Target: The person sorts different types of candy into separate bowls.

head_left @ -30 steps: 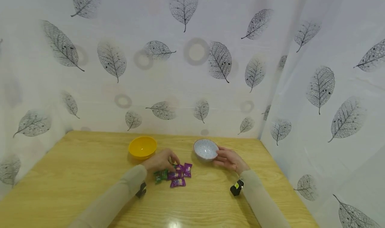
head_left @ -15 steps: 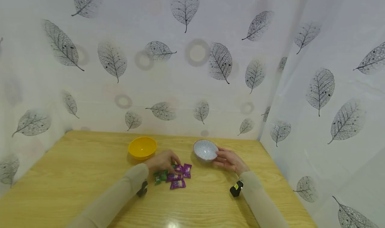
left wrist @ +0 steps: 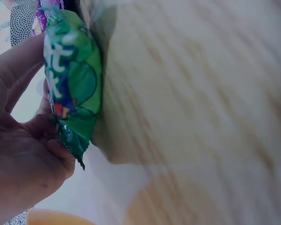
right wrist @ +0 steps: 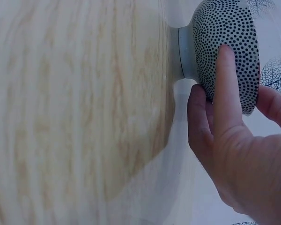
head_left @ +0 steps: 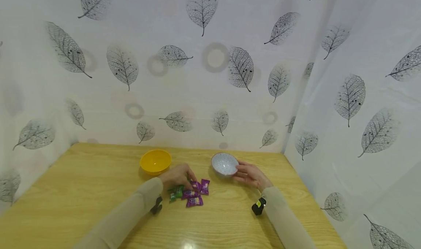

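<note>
"Head view, what've you got?"
"I see the left hand (head_left: 175,176) down at green sweets (head_left: 178,191) and purple sweets (head_left: 194,201) on the table (head_left: 82,187), right hand (head_left: 250,174) at the pale bowl (head_left: 225,164)."
"Left wrist?"
"One green sweet (left wrist: 79,79) right by the hand; whether fingers pinch it, I can't tell."
"Right wrist?"
"Thumb and fingers apart, holding the pale bowl between them."
</note>
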`<state>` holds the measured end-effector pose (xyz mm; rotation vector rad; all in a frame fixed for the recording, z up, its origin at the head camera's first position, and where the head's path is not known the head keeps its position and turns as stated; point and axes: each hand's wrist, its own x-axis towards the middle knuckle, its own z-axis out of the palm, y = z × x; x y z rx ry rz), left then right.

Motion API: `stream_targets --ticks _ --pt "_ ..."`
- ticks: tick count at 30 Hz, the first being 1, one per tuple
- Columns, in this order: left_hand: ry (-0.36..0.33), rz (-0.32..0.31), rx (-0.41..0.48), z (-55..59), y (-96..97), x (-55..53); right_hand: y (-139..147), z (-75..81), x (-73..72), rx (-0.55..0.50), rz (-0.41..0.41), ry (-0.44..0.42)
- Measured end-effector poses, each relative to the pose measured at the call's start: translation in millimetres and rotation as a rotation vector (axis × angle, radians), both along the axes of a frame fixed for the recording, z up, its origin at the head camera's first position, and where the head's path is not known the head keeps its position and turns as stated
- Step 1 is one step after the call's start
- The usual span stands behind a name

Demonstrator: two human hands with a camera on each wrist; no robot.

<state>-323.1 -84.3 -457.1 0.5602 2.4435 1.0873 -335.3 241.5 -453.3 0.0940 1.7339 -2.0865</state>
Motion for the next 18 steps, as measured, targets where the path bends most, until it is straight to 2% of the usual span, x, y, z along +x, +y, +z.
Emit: stream_targets --ticks 4,9,15,18 --pt "0.007 -0.018 0.043 1.5 -0.2 2.0 -0.3 -0.3 0.6 -0.004 -0.004 0.002" --pt "-0.004 -0.003 0.098 2.3 1.8 6.5 -0.8 -2.0 2.7 -0.017 0.004 -0.003" --pt "-0.092 0.038 0.176 4.3 3.3 9.5 -0.2 -1.6 3.1 -0.019 0.008 -0.006" --pt "-0.067 0.048 0.163 6.3 3.0 8.0 0.2 0.0 2.6 -0.013 0.005 -0.001"
